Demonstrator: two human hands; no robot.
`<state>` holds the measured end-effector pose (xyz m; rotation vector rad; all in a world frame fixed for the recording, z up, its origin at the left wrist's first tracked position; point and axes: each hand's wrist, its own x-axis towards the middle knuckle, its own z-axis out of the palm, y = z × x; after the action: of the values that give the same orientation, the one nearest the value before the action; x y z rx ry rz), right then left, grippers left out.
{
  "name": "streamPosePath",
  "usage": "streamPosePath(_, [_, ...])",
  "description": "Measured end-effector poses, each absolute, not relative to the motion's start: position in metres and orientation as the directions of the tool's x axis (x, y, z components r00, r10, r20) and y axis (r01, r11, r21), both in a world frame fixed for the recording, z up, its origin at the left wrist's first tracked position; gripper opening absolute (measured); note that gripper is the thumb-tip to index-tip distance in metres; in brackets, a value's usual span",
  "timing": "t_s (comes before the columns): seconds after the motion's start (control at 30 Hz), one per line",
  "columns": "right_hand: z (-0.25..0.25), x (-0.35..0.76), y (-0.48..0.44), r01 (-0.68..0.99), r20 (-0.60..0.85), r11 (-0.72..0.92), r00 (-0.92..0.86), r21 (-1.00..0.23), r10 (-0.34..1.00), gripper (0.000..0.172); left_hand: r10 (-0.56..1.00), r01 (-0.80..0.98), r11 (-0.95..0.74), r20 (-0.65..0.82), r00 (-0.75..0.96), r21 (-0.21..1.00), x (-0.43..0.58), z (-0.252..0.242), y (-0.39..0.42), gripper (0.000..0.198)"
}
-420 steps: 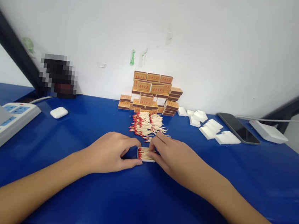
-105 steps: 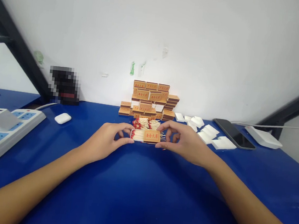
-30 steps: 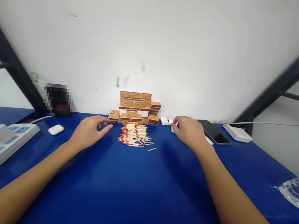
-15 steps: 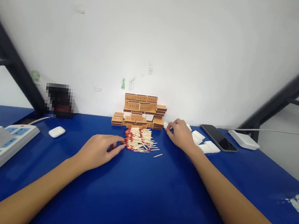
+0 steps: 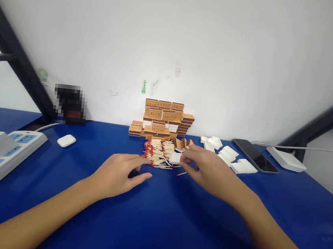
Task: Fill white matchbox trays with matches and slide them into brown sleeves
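Note:
My right hand (image 5: pixel 206 166) pinches a small white matchbox tray (image 5: pixel 175 158) between thumb and fingers, over the right edge of a pile of matches (image 5: pixel 157 152). The matches are pale sticks with red heads. My left hand (image 5: pixel 124 173) lies at the pile's left side, thumb and fingers apart, fingertips at the nearest matches and nothing gripped. One loose match (image 5: pixel 181 174) lies below the right fingers. Just beyond the pile stands a stack of matchboxes (image 5: pixel 158 126), tan with red print. Several matchbox sleeves (image 5: pixel 178 145) lie beside it, partly hidden by my right hand.
More white trays (image 5: pixel 228 153) lie right of my right hand. Beyond them are a dark phone (image 5: pixel 254 155) and a white box (image 5: pixel 286 159). On the left are a white earphone case (image 5: pixel 66 141) and a power strip (image 5: pixel 5 155). A white wall (image 5: pixel 234 68) rises behind the blue table (image 5: pixel 150 225).
My right hand has come from beside the stack towards the match pile, now with a white tray in its fingers. Matchboxes at the stack's lower right have been displaced. The left hand's fingers have spread slightly.

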<state>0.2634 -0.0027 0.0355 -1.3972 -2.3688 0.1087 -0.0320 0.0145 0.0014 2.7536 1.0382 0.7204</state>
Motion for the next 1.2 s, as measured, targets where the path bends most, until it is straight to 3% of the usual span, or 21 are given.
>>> streamPosePath(0.07, [0.035,0.249,-0.008,0.789,0.310,0.526,-0.438,-0.319,0.844,0.015,0.656,0.595,-0.753,0.378,0.653,0.279,-0.031,0.002,0.013,0.036])
streamPosePath(0.2, [0.032,0.229,-0.019,0.636,0.202,0.561,-0.548,-0.530,0.812,0.011,0.670,0.594,-0.742,0.336,0.662,0.311,-0.032,0.007,0.011,0.055])
streamPosePath(0.4, [0.025,0.232,-0.014,0.601,0.158,0.516,-0.546,-0.610,0.823,0.008,0.646,0.547,-0.755,0.271,0.713,0.361,-0.030,0.008,0.009,0.023])
streamPosePath(0.47, [0.024,0.245,-0.003,0.659,0.214,0.500,-0.468,-0.562,0.858,0.012,0.645,0.540,-0.755,0.272,0.714,0.372,-0.030,0.007,0.010,0.023])
streamPosePath(0.6, [0.018,0.277,0.024,0.887,0.342,0.382,-0.285,-0.260,0.895,0.005,0.637,0.533,-0.762,0.279,0.719,0.368,-0.031,0.007,0.011,0.026])
streamPosePath(0.8, [0.002,0.285,0.053,0.933,0.409,0.347,-0.283,-0.092,0.868,0.014,0.635,0.534,-0.762,0.265,0.725,0.367,-0.031,0.008,0.011,0.024])
streamPosePath(1.2, [-0.012,0.305,0.070,0.973,0.424,0.224,-0.182,-0.052,0.887,0.025,0.637,0.541,-0.763,0.266,0.724,0.355,-0.031,0.007,0.012,0.025])
